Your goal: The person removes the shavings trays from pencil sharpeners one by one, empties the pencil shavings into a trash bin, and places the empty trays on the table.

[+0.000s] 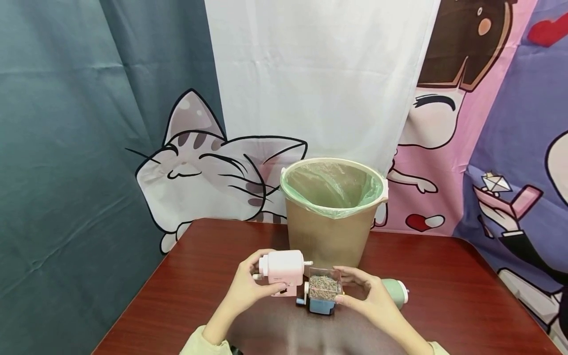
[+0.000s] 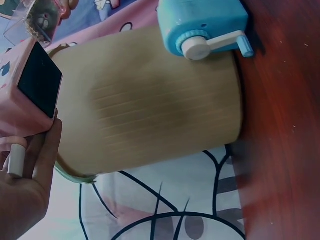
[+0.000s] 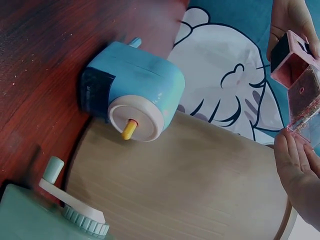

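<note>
Two things are held above the desk (image 1: 177,296): at left the pink sharpener (image 1: 285,267), gripped by curled fingers of the left hand (image 1: 246,286), at right the clear drawer (image 1: 325,272), pinched by the right hand (image 1: 370,291), seemingly to contain its shavings (image 1: 323,287).

The left hand (image 1: 248,288) and right hand (image 1: 365,292) are bare; the left sleeve (image 1: 201,343) is pale yellow-green, the right sleeve (image 1: 437,348) a matching shade. Beside the left sleeve shows a small black piece (image 1: 235,350) (too cropped to identify).
</note>
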Demonstrator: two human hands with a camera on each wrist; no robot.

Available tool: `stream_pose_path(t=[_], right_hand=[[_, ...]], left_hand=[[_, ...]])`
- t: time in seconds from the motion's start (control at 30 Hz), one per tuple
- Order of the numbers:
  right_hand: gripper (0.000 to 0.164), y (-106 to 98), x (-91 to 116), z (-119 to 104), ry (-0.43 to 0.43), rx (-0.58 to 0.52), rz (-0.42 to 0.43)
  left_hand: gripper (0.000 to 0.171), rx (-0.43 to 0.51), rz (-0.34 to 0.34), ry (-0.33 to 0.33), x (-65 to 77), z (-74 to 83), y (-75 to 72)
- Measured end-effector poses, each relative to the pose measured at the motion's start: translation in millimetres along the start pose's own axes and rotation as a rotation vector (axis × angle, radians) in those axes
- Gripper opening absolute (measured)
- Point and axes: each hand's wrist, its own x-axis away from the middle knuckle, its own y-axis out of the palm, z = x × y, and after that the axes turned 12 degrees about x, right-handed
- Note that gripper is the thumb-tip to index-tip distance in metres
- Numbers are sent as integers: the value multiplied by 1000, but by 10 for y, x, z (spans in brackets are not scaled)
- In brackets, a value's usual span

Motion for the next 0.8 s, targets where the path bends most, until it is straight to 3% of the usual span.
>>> stream_pose_path(t=[0.37,0.8], right_hand=[[47,-34,13,1,18,-2,-6],[48,-79,33,14,-8,-35,-17]], left_hand=[[56,14,31,-74,35,-175,-81],[58,-86,31,-71,105,-498,-208]])
